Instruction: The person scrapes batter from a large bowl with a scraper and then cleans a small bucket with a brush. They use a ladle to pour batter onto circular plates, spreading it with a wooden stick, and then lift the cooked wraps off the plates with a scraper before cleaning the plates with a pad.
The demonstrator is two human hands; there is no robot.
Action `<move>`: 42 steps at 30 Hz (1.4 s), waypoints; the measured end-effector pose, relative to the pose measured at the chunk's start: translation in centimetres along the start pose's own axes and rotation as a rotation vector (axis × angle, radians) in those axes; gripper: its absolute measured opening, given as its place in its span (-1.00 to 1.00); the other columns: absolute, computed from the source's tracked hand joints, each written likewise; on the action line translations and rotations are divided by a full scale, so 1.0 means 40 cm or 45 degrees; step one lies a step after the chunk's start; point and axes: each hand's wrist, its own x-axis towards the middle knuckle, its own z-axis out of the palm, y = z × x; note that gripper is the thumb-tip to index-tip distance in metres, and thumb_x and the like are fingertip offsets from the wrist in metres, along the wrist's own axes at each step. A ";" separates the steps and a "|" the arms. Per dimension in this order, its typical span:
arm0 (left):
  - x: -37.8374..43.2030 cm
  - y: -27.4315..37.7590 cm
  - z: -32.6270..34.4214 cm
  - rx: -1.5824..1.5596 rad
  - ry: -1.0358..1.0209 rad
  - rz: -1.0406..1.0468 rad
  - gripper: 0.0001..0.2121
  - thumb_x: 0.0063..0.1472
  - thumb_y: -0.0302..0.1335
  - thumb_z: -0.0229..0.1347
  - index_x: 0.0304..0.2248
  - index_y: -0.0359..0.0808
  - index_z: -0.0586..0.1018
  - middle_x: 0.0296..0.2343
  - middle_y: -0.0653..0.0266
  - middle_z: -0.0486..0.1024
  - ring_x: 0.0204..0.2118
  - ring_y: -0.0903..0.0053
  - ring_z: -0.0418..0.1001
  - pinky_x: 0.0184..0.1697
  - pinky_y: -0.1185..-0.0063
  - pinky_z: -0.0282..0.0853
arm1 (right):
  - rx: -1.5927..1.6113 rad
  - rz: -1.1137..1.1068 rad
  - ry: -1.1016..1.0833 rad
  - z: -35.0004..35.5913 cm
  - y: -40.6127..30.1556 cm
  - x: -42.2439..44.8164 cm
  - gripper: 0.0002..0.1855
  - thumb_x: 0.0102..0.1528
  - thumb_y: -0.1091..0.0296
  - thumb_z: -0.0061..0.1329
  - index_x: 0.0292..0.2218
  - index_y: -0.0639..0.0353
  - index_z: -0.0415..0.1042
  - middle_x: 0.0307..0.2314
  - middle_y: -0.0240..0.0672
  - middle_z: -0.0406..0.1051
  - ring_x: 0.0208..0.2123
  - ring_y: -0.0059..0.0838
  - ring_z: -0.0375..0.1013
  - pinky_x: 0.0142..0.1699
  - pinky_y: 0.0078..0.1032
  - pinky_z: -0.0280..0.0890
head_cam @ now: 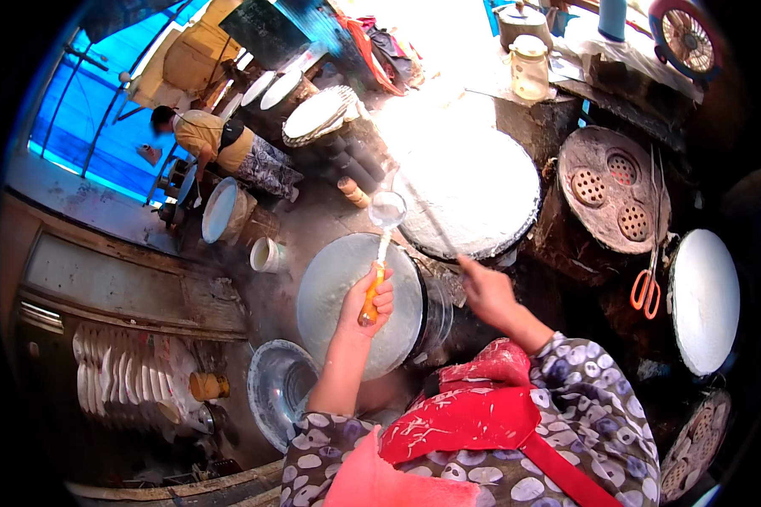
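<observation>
My left hand (369, 298) grips the orange wooden handle of a ladle (387, 211). The ladle's round bowl is raised between a wide round pan of whitish liquid (330, 279) and a large griddle covered in white (469, 196). My right hand (485, 288) is closed on the end of a thin stick (436, 222), which reaches over the white surface of the griddle. The far end of the stick fades into the glare. A transparent basin (279, 386) stands left of my left forearm.
A coal stove top with perforated briquettes (609, 190) is at right, with orange-handled tongs (648, 288) lying across it. Another white griddle (704, 301) stands beyond. A white bucket (267, 255) sits left. A co-worker (219, 136) bends near a pan at upper left.
</observation>
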 end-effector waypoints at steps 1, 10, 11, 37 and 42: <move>0.005 0.005 -0.002 -0.123 -0.070 -0.053 -0.65 0.31 -0.30 -0.21 -0.07 -0.43 0.28 -0.64 0.42 0.20 -0.76 0.75 0.15 -0.73 0.74 0.10 | -0.023 0.039 0.039 -0.023 0.026 0.008 -0.62 0.06 0.35 -0.18 -0.06 0.15 0.29 -0.47 -0.01 0.42 -0.42 -0.04 0.43 -0.31 -0.19 0.30; -0.062 0.028 0.062 -0.153 -0.344 0.000 -0.64 0.32 -0.29 -0.25 -0.05 -0.41 0.31 -0.64 0.41 0.21 -0.77 0.73 0.16 -0.74 0.72 0.15 | -0.587 0.265 -0.237 -0.039 0.171 0.015 -0.83 -0.03 0.44 -0.21 -0.37 0.32 0.31 -0.62 -0.10 0.44 -0.57 -0.13 0.47 -0.45 -0.25 0.36; -0.073 0.025 0.048 -0.134 -0.337 -0.009 -0.63 0.32 -0.29 -0.26 -0.05 -0.41 0.31 -0.63 0.41 0.21 -0.77 0.73 0.17 -0.73 0.71 0.16 | -0.549 0.163 -0.421 -0.027 0.142 0.005 -0.80 0.02 0.42 -0.26 -0.28 0.22 0.32 -0.65 -0.13 0.41 -0.56 -0.13 0.46 -0.46 -0.20 0.32; -0.249 -0.108 -0.098 0.233 -0.470 -0.548 -0.63 0.33 -0.26 -0.26 -0.05 -0.36 0.30 -0.63 0.41 0.21 -0.78 0.74 0.12 -0.76 0.74 0.10 | -0.364 0.698 0.071 0.094 0.016 -0.613 -0.70 0.11 0.15 -0.22 -0.20 0.13 0.34 -0.55 -0.12 0.43 -0.45 -0.09 0.44 -0.38 -0.19 0.30; -0.265 -0.196 -0.079 0.231 -0.581 -0.784 -0.62 0.33 -0.27 -0.29 -0.05 -0.41 0.28 -0.62 0.38 0.20 -0.77 0.73 0.13 -0.74 0.73 0.10 | -0.304 0.924 0.471 0.101 -0.039 -0.835 -0.67 0.13 0.11 -0.24 -0.15 0.06 0.35 -0.46 -0.08 0.45 -0.37 -0.06 0.44 -0.29 -0.19 0.30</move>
